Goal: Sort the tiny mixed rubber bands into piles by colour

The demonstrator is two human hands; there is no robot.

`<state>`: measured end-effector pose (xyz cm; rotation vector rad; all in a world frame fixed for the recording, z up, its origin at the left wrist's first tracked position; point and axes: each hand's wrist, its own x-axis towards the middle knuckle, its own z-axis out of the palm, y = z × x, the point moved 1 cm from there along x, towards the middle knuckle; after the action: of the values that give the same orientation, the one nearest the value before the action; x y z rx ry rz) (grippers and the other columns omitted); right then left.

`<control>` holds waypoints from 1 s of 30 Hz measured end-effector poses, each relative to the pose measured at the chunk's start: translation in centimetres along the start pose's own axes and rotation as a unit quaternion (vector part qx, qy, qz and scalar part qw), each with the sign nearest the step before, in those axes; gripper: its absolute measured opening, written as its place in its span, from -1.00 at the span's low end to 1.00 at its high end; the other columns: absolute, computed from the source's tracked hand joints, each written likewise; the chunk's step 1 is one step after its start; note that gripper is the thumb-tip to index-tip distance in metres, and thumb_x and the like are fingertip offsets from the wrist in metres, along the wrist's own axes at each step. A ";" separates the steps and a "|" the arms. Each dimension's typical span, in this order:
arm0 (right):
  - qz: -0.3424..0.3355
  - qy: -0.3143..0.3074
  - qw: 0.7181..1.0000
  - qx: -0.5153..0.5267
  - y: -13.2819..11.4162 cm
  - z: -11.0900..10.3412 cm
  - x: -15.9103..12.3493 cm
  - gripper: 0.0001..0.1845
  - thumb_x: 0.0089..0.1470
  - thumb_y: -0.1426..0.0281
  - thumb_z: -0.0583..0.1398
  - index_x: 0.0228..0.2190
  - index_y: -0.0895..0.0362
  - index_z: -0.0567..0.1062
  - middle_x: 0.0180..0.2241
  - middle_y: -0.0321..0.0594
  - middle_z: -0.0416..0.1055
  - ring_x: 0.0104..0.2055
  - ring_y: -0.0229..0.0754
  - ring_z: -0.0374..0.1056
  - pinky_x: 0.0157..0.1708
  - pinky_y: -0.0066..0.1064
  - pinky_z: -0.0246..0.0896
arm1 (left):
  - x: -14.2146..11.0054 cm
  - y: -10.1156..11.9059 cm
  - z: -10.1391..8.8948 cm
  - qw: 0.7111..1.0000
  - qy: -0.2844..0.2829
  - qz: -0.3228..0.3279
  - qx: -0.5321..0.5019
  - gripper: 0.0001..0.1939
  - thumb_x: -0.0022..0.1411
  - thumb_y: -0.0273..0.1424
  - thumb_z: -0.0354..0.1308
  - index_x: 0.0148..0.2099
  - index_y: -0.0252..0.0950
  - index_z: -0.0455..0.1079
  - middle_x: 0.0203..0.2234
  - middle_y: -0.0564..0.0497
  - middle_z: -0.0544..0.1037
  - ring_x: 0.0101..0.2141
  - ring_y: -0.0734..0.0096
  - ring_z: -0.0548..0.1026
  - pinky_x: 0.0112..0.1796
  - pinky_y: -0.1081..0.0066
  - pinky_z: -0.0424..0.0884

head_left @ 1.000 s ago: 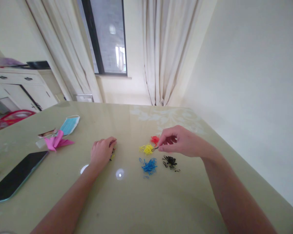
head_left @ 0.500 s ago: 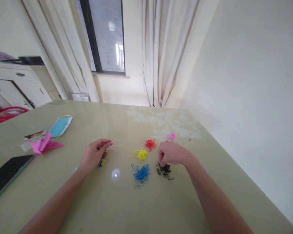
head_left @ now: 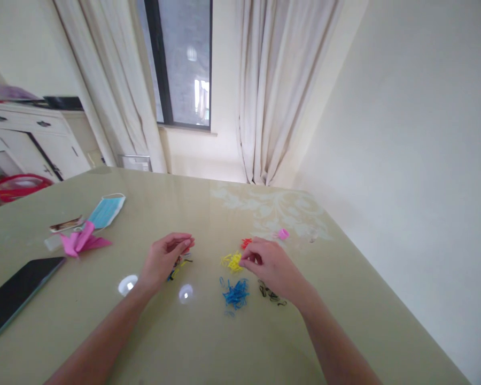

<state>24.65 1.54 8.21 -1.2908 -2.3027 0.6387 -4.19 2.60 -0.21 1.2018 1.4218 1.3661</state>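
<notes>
My left hand [head_left: 166,261] is closed in a pinch over a small mixed bunch of rubber bands [head_left: 178,267]; its fingers partly cover them. Something reddish shows at its fingertips, too small to make out. My right hand [head_left: 269,266] pinches with thumb and forefinger beside the pile of yellow rubber bands [head_left: 231,261]; what lies between the fingertips is hidden. Behind that hand, the red rubber bands [head_left: 246,243] are partly covered. Nearer me are the blue rubber bands [head_left: 236,294], and the black rubber bands [head_left: 269,292] lie partly under my right wrist.
A pink ring-like piece [head_left: 282,234] lies beyond my right hand. On the left are a dark phone [head_left: 20,291], a folded pink paper shape [head_left: 84,241] and a blue face mask [head_left: 107,211]. The glossy table [head_left: 224,347] meets a wall on the right.
My right hand has moved left from over the black bands to beside the yellow ones. My left hand stays pinched over the mixed bunch. The whole view has shifted slightly.
</notes>
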 end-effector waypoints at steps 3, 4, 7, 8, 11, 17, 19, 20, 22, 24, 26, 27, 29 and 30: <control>0.017 0.053 0.998 0.040 -0.9 2.8 0.1 -0.87 0.21 0.38 0.34 -0.38 0.14 0.64 -0.38 -0.23 0.52 -0.32 -0.20 0.38 -0.27 -0.40 0.19 | -0.6 0.7 1.1 0.999 -0.037 0.007 -0.027 -0.35 -0.07 0.16 0.43 -0.15 -0.28 0.55 -0.21 -0.16 0.73 -0.14 0.07 0.69 -0.02 0.09 0.62; 0.022 0.067 0.996 0.052 -1.1 3.8 0.2 -0.88 0.22 0.37 0.34 -0.36 0.14 0.65 -0.38 -0.23 0.52 -0.32 -0.20 0.39 -0.27 -0.39 0.20 | -0.9 0.8 1.5 0.998 -0.054 0.009 -0.035 -0.37 -0.05 0.14 0.44 -0.15 -0.28 0.55 -0.22 -0.16 0.73 -0.15 0.08 0.69 -0.02 0.09 0.62; 0.029 0.099 0.991 0.085 -1.5 6.8 0.8 -0.84 0.18 0.29 0.38 -0.27 0.14 0.66 -0.36 -0.22 0.53 -0.35 -0.20 0.40 -0.25 -0.38 0.24 | -1.7 1.2 2.7 0.994 -0.098 0.016 -0.054 -0.43 -0.02 0.07 0.45 -0.16 -0.30 0.55 -0.26 -0.13 0.72 -0.17 0.10 0.69 -0.02 0.10 0.62; 0.027 0.119 0.989 0.089 -1.6 7.5 0.9 -0.82 0.15 0.29 0.40 -0.26 0.15 0.66 -0.36 -0.23 0.53 -0.36 -0.21 0.39 -0.26 -0.38 0.24 | -2.0 1.3 3.1 0.992 -0.108 0.018 -0.060 -0.44 -0.01 0.05 0.46 -0.17 -0.30 0.55 -0.27 -0.11 0.72 -0.18 0.11 0.69 -0.02 0.11 0.62; 0.016 0.182 0.979 0.088 -1.6 8.8 0.8 -0.88 0.13 0.35 0.41 -0.29 0.14 0.66 -0.40 -0.25 0.51 -0.40 -0.22 0.37 -0.32 -0.39 0.22 | -2.6 1.4 4.0 0.988 -0.129 0.022 -0.080 -0.49 -0.02 -0.02 0.49 -0.19 -0.32 0.56 -0.30 -0.08 0.71 -0.21 0.16 0.69 -0.03 0.15 0.63; 0.001 0.234 0.967 0.104 -1.2 9.2 -0.1 -0.91 0.07 0.40 0.42 -0.33 0.14 0.66 -0.46 -0.28 0.48 -0.47 -0.25 0.31 -0.40 -0.41 0.19 | -3.1 1.7 5.1 0.984 -0.128 0.014 -0.120 -0.52 -0.05 -0.07 0.52 -0.23 -0.33 0.56 -0.35 -0.04 0.69 -0.27 0.22 0.68 -0.12 0.24 0.65; -0.007 0.238 0.966 0.102 -1.0 9.2 -0.1 -0.90 0.04 0.44 0.42 -0.32 0.14 0.66 -0.47 -0.28 0.47 -0.47 -0.25 0.31 -0.41 -0.41 0.19 | -3.2 1.7 5.2 0.984 -0.125 0.017 -0.128 -0.53 -0.06 -0.08 0.53 -0.24 -0.33 0.56 -0.36 -0.03 0.68 -0.27 0.23 0.68 -0.12 0.25 0.65; -0.013 0.240 0.965 0.101 -1.0 9.2 -0.1 -0.92 0.05 0.46 0.41 -0.33 0.14 0.67 -0.48 -0.29 0.46 -0.47 -0.25 0.31 -0.41 -0.42 0.18 | -3.2 1.7 5.2 0.983 -0.124 0.018 -0.133 -0.53 -0.06 -0.09 0.53 -0.25 -0.32 0.56 -0.36 -0.02 0.68 -0.26 0.24 0.68 -0.11 0.25 0.64; -0.026 0.247 0.964 0.099 -0.9 9.3 0.0 -0.92 0.07 0.51 0.36 -0.35 0.13 0.67 -0.50 -0.30 0.44 -0.46 -0.25 0.32 -0.40 -0.42 0.18 | -3.3 1.7 5.2 0.983 -0.121 0.018 -0.140 -0.54 -0.08 -0.09 0.54 -0.26 -0.32 0.56 -0.37 -0.01 0.67 -0.28 0.26 0.67 -0.11 0.25 0.64; -0.036 0.256 0.961 0.094 -1.0 9.4 0.0 -0.90 0.06 0.53 0.34 -0.36 0.12 0.68 -0.51 -0.30 0.43 -0.46 -0.25 0.31 -0.40 -0.41 0.17 | -3.3 1.7 5.3 0.983 -0.118 0.018 -0.139 -0.54 -0.08 -0.10 0.54 -0.26 -0.32 0.56 -0.37 0.00 0.67 -0.29 0.28 0.66 -0.12 0.25 0.64; -0.041 0.263 0.959 0.093 -1.1 9.5 0.0 -0.90 0.05 0.52 0.34 -0.35 0.12 0.68 -0.51 -0.30 0.43 -0.46 -0.25 0.30 -0.39 -0.41 0.17 | -3.4 1.7 5.4 0.984 -0.117 0.022 -0.135 -0.54 -0.08 -0.10 0.54 -0.27 -0.32 0.56 -0.37 0.01 0.66 -0.30 0.28 0.66 -0.13 0.25 0.64; -0.043 0.265 0.958 0.096 -1.2 9.5 0.0 -0.90 0.05 0.51 0.33 -0.36 0.12 0.68 -0.51 -0.29 0.43 -0.45 -0.24 0.30 -0.40 -0.41 0.17 | -3.5 1.7 5.5 0.984 -0.117 0.024 -0.132 -0.55 -0.08 -0.10 0.53 -0.27 -0.32 0.55 -0.37 0.01 0.66 -0.30 0.28 0.66 -0.12 0.25 0.64; -0.044 0.267 0.956 0.115 -1.2 9.2 0.0 -0.91 0.07 0.49 0.32 -0.38 0.13 0.67 -0.51 -0.29 0.44 -0.46 -0.25 0.29 -0.40 -0.40 0.17 | -3.4 1.7 5.5 0.984 -0.121 0.033 -0.123 -0.56 -0.04 -0.10 0.51 -0.26 -0.32 0.55 -0.36 0.00 0.66 -0.28 0.26 0.66 -0.11 0.23 0.63; -0.042 0.270 0.953 0.133 -1.1 9.0 0.0 -0.92 0.08 0.47 0.31 -0.39 0.13 0.67 -0.51 -0.28 0.44 -0.47 -0.25 0.29 -0.41 -0.40 0.16 | -3.3 1.7 5.4 0.985 -0.123 0.040 -0.114 -0.56 0.00 -0.09 0.48 -0.23 -0.31 0.54 -0.34 -0.01 0.66 -0.27 0.24 0.67 -0.10 0.22 0.62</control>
<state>18.87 -0.67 1.61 -1.0688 -1.7479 0.4730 1.95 0.51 0.77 1.2379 1.0274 1.3417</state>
